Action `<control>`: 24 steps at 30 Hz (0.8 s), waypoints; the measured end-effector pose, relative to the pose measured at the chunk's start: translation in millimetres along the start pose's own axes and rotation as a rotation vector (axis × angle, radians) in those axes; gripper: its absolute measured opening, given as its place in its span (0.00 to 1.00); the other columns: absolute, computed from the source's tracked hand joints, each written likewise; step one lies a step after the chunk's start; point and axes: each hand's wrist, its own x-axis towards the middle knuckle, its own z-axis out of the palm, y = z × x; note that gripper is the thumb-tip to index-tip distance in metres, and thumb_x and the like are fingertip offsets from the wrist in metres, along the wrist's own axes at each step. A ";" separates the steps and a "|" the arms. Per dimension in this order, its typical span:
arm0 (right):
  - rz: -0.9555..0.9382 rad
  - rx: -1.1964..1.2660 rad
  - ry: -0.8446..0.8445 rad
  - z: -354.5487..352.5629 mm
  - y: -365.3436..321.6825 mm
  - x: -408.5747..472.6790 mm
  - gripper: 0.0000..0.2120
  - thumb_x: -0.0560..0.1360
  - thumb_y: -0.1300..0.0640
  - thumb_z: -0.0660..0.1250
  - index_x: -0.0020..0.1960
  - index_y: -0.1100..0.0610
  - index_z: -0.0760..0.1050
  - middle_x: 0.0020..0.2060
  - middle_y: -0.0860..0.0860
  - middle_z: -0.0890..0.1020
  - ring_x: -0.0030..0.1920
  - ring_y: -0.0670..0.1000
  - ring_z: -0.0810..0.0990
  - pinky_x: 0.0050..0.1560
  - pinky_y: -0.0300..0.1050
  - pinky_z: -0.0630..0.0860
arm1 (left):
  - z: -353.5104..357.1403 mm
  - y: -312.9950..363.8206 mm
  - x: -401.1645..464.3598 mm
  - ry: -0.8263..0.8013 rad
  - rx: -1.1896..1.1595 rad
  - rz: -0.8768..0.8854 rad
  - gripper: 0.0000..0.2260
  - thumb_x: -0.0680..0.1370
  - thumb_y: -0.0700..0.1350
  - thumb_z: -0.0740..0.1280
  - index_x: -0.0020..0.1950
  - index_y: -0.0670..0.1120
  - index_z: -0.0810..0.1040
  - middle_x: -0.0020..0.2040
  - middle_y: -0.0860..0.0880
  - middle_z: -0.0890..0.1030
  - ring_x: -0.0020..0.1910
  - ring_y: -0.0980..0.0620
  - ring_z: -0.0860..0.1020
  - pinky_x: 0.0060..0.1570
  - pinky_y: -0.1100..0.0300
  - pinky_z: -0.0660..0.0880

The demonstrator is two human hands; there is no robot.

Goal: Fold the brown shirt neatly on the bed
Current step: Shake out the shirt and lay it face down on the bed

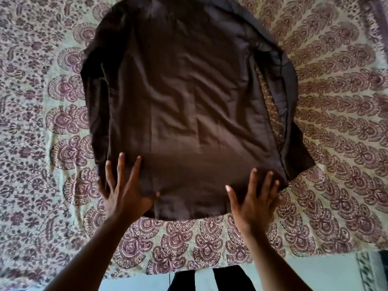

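Brown shirt (184, 97) spread out flat in the middle of the bed (336, 101), back side up by the looks of it, hem end nearest the camera and collar end way up at the top edge of the view. Lots of soft wrinkles running across the middle. Left side looks tucked under along a long straight edge; right sleeve (291, 114) lying down along the right side with a sliver of bedspread showing between it and the body of the shirt.

Both hands flat and open, fingers spread, palms down, not gripping anything. Left hand (123, 190) pressed on the near-left corner of the hem, thumb pointing in toward the middle. Right hand (255, 198) on the near-right corner, fingertips reaching close to where the sleeve cuff ends.

Bedspread a pale green print with purple paisley-ish fans radiating outward. Below the bed edge, a bit of dark-and-white striped clothing (210, 278) at the bottom of the shot.
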 end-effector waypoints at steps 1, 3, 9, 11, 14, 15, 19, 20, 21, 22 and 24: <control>-0.018 0.026 0.040 -4.3 -7.8 6.1 0.42 0.77 0.28 0.55 0.83 0.51 0.55 0.83 0.58 0.50 0.82 0.65 0.47 0.77 0.72 0.54 | -5.7 8.3 7.1 0.085 -0.006 0.033 0.51 0.62 0.64 0.76 0.82 0.53 0.60 0.85 0.48 0.48 0.83 0.38 0.49 0.74 0.27 0.54; -0.206 0.044 0.139 -5.2 -41.9 27.7 0.35 0.81 0.37 0.58 0.81 0.56 0.61 0.83 0.58 0.52 0.82 0.65 0.49 0.79 0.68 0.53 | -14.9 25.1 36.4 0.177 0.006 0.203 0.47 0.66 0.62 0.73 0.81 0.49 0.62 0.85 0.47 0.51 0.83 0.40 0.50 0.75 0.34 0.58; -0.843 -0.057 0.070 14.6 -154.1 133.6 0.30 0.82 0.42 0.59 0.81 0.50 0.62 0.84 0.50 0.52 0.83 0.57 0.48 0.78 0.66 0.56 | -9.2 59.2 108.0 -0.311 -0.016 0.081 0.73 0.56 0.69 0.80 0.80 0.58 0.28 0.79 0.58 0.25 0.81 0.49 0.31 0.77 0.35 0.41; -0.705 -0.111 0.085 11.0 -126.4 158.9 0.30 0.82 0.34 0.54 0.82 0.41 0.58 0.84 0.49 0.52 0.83 0.57 0.49 0.79 0.63 0.54 | -10.0 62.8 109.5 -0.378 0.036 0.033 0.74 0.55 0.69 0.80 0.77 0.60 0.23 0.75 0.61 0.20 0.79 0.50 0.28 0.76 0.33 0.40; -0.379 -0.116 0.100 -8.4 -37.1 154.2 0.32 0.81 0.29 0.49 0.82 0.37 0.51 0.84 0.48 0.50 0.83 0.57 0.53 0.78 0.62 0.60 | -19.3 70.0 110.3 -0.441 0.052 -0.017 0.75 0.56 0.68 0.81 0.74 0.59 0.19 0.72 0.60 0.16 0.78 0.47 0.25 0.75 0.30 0.41; -0.292 -0.085 0.091 -14.3 -7.6 148.7 0.33 0.81 0.28 0.49 0.83 0.38 0.50 0.84 0.50 0.51 0.81 0.59 0.58 0.73 0.62 0.68 | -22.4 72.5 111.9 -0.466 0.055 -0.030 0.75 0.57 0.68 0.81 0.74 0.59 0.18 0.71 0.59 0.15 0.78 0.46 0.24 0.75 0.29 0.41; 0.047 -0.055 0.107 -33.1 27.1 137.6 0.39 0.80 0.27 0.44 0.83 0.49 0.55 0.77 0.65 0.65 0.73 0.71 0.69 0.65 0.69 0.73 | -29.3 75.6 111.7 -0.542 0.061 -0.031 0.74 0.59 0.68 0.80 0.72 0.57 0.17 0.68 0.58 0.12 0.76 0.44 0.22 0.74 0.29 0.40; 0.016 -0.075 0.156 -36.1 11.2 138.9 0.39 0.81 0.30 0.46 0.83 0.54 0.56 0.78 0.66 0.63 0.76 0.70 0.64 0.71 0.70 0.67 | -31.1 75.6 111.8 -0.544 0.068 -0.030 0.73 0.60 0.68 0.80 0.73 0.57 0.17 0.68 0.58 0.12 0.77 0.44 0.22 0.74 0.29 0.40; -0.089 -0.094 0.214 -35.8 -10.1 140.4 0.38 0.83 0.33 0.48 0.83 0.58 0.56 0.80 0.64 0.59 0.80 0.68 0.58 0.76 0.67 0.60 | -31.4 75.8 111.8 -0.543 0.076 -0.028 0.73 0.60 0.69 0.79 0.73 0.57 0.17 0.69 0.57 0.13 0.77 0.44 0.23 0.74 0.29 0.40; -0.235 -0.084 0.251 -33.1 -38.1 141.8 0.36 0.84 0.36 0.52 0.82 0.59 0.56 0.82 0.62 0.56 0.82 0.64 0.54 0.78 0.65 0.56 | -30.9 75.4 111.9 -0.542 0.082 -0.027 0.73 0.60 0.69 0.79 0.73 0.57 0.17 0.70 0.57 0.13 0.77 0.44 0.23 0.74 0.29 0.40; -0.547 -0.010 0.229 -24.1 -104.7 148.8 0.33 0.84 0.41 0.56 0.82 0.58 0.58 0.83 0.58 0.54 0.83 0.60 0.52 0.79 0.62 0.56 | -30.5 76.0 111.8 -0.538 0.078 -0.024 0.73 0.60 0.68 0.79 0.73 0.57 0.18 0.70 0.57 0.14 0.77 0.44 0.24 0.74 0.29 0.41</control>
